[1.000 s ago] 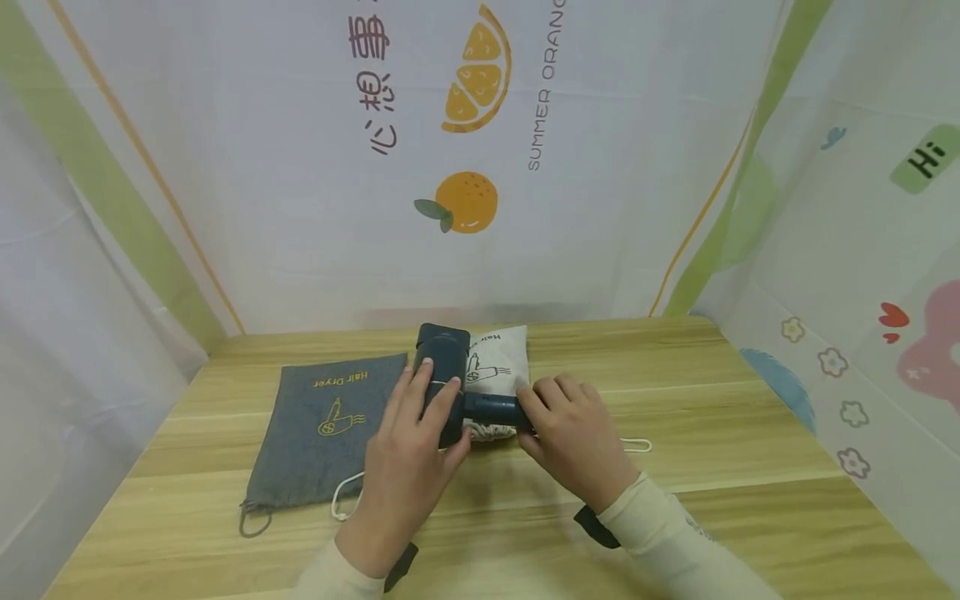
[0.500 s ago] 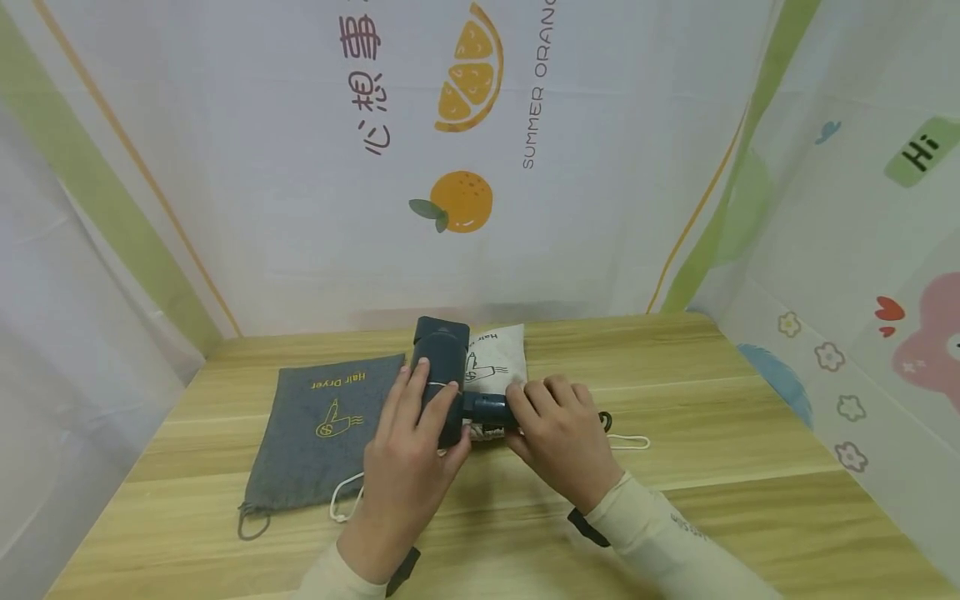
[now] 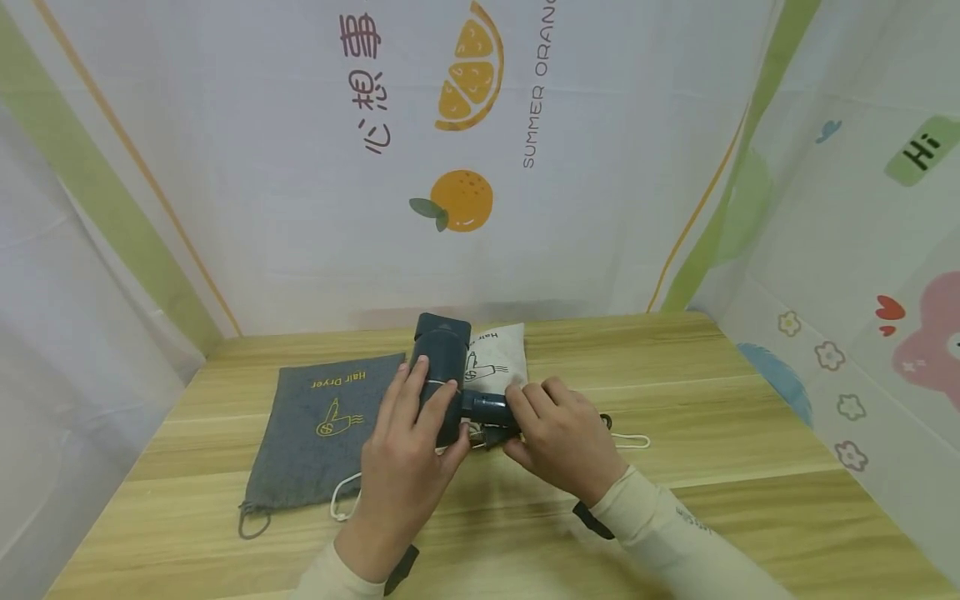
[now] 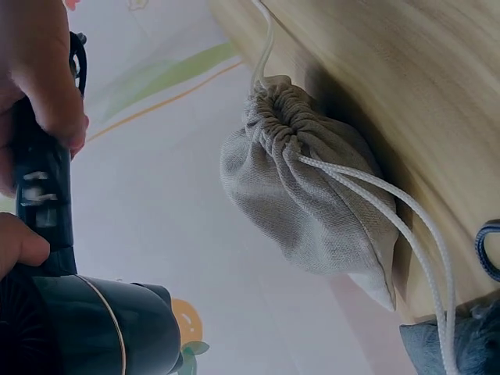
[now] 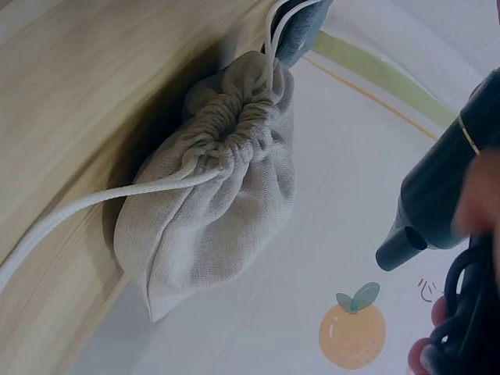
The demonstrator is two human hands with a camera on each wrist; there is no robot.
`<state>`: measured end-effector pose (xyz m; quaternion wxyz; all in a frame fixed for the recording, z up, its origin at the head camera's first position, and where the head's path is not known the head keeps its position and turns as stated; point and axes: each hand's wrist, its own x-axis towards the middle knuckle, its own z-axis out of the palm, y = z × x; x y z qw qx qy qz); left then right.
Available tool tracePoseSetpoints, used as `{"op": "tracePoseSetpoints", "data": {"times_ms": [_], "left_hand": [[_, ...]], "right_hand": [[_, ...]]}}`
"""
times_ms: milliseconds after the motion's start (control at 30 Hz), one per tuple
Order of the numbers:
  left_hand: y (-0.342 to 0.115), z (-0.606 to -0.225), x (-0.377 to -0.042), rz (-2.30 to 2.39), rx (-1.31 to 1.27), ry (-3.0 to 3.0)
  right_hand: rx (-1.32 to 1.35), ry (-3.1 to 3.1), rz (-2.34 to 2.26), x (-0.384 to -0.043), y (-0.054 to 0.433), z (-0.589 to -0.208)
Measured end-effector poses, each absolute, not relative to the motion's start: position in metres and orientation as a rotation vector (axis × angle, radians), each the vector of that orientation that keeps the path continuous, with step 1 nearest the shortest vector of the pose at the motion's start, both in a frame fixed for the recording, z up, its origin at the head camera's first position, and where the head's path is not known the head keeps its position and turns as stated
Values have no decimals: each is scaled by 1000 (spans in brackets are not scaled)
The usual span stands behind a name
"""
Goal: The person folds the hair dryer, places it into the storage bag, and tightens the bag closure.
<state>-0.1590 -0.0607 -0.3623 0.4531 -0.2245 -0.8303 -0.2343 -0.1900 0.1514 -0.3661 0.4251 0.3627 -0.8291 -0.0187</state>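
A dark blue hair dryer [image 3: 442, 354] is held in both hands, and in the head view it overlaps a pale drawstring bag [image 3: 510, 346]. My left hand [image 3: 400, 454] holds the barrel, fingers over the top and thumb at the near side. My right hand [image 3: 562, 429] grips the handle, its end hidden under the fingers. A folded cord [image 5: 457, 308] shows along the handle in the right wrist view. In the left wrist view the dryer's barrel [image 4: 141, 320] is apart from the cinched bag [image 4: 305, 203], which stands full on the table.
A flat grey drawstring bag [image 3: 300, 442] printed "Hair Dryer" lies on the wooden table [image 3: 697, 417] at the left. White drawstring loops [image 3: 633, 441] stick out on the right. A printed curtain [image 3: 300, 208] closes the back behind the table edge.
My right hand has slid slightly left along the handle. A dark piece now shows beneath the handle and a black loop beyond the hand. The dryer's far end has tipped slightly; the bags stay put.
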Motion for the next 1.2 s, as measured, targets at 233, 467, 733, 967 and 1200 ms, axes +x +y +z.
{"op": "tracePoseSetpoints", "data": {"times_ms": [233, 467, 733, 967, 1200], "left_hand": [[-60, -364, -160, -567, -554, -2065], [-59, -363, -163, -518, -536, -2101], [-60, -365, -164, -484, -558, -2099], [-61, -366, -165, -484, -573, -2073], [-63, -366, -164, -486, -595, -2078]], "right_hand": [[902, -2090, -50, -190, 153, -365], [859, -2111, -58, -186, 152, -362], [854, -2123, -65, -187, 153, -362], [864, -2118, -52, -187, 154, -363], [893, -2104, -40, -189, 156, -365]]}}
